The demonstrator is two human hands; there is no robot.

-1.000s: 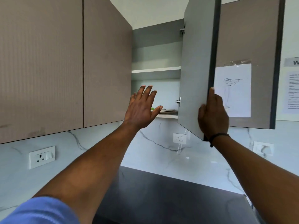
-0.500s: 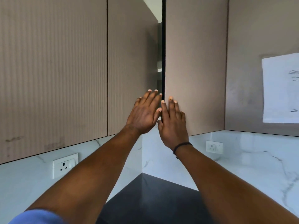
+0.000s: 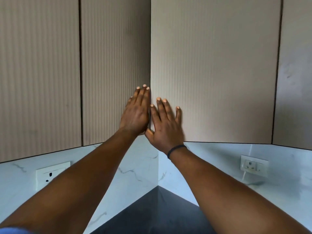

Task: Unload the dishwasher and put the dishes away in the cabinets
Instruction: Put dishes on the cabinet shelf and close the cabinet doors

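- Both hands lie flat with straight fingers on the corner cabinet doors: left hand on the left door, right hand on the right door.
- Doors meet closed at the corner.
- Marble backsplash, two sockets and dark countertop sit below.

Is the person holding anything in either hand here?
Nothing is held. The left hand and right hand lie flat, fingers straight, against the corner cabinet doors.
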